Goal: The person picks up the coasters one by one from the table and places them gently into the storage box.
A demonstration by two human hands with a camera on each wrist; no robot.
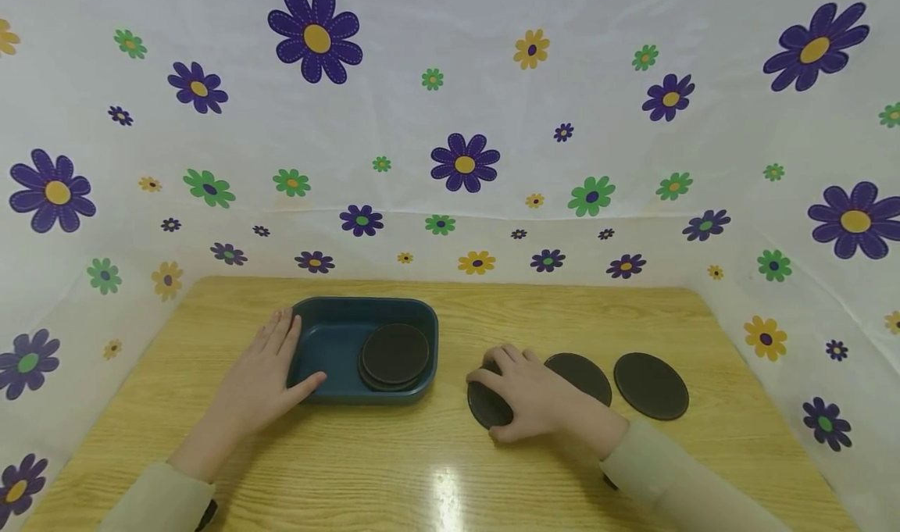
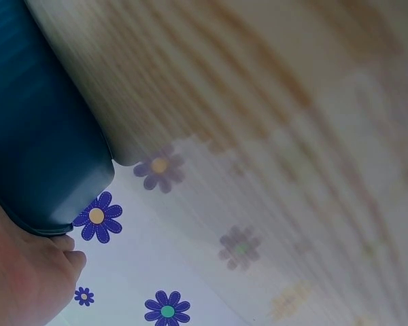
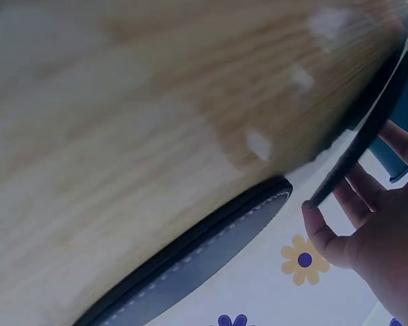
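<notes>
Right of the blue tray (image 1: 326,352), my right hand (image 1: 530,395) gripped a thin, round black disc (image 1: 485,408) by its rim, broad face up. My left hand (image 1: 262,380), fingers extended, touched the tray's left end; its long axis ran left-right, matching discs (image 1: 396,352) stacked inside.

screened booth (image 1: 731,16) | floral cloth (image 1: 394,118), three sides | wood-grain table (image 1: 351,469)

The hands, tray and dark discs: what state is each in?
Blue tray: upright, part-filled.
Stacked discs: inside the tray's right end.
Held disc: gripped at its edge.
Middle disc: lying on the table, partly hidden.
Far-right disc: lying flat, uncovered.
Left hand: resting on the tray's left side.
Right hand: gripping the held disc.
</notes>
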